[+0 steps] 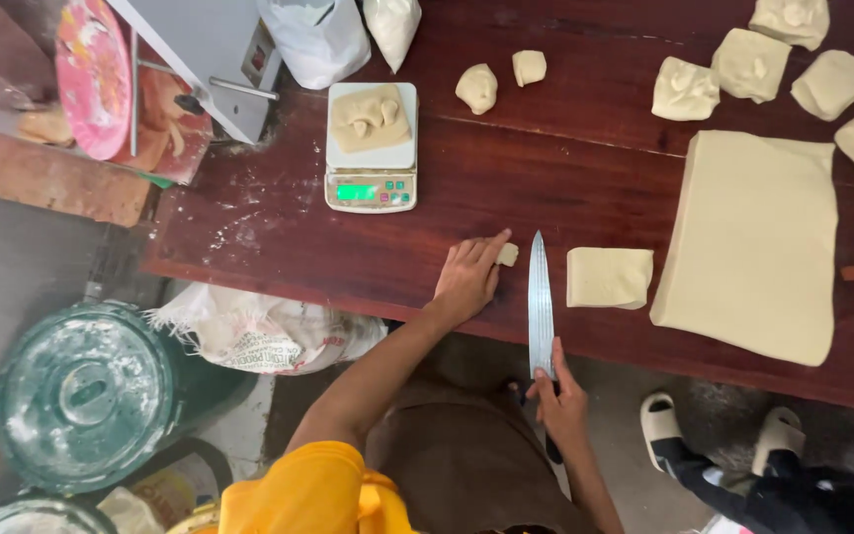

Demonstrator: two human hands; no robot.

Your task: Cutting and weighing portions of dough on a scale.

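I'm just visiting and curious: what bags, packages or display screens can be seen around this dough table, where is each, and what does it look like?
Scale screen: front of the small white kitchen scale, far side of the table; a little rectangle glowing green.
Printed sack: on the floor under the table's near edge; white, crumpled, faint printing.
Plastic bags: at the far edge behind the scale; two, whitish, filled.
Colourful package: far left end, beside a pink round plate; red and orange.

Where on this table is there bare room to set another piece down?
Bare wood lies between the scale and the left hand, and between the two small lumps and the cut dough block. The far right is crowded: the big slab and dough pieces fill it.
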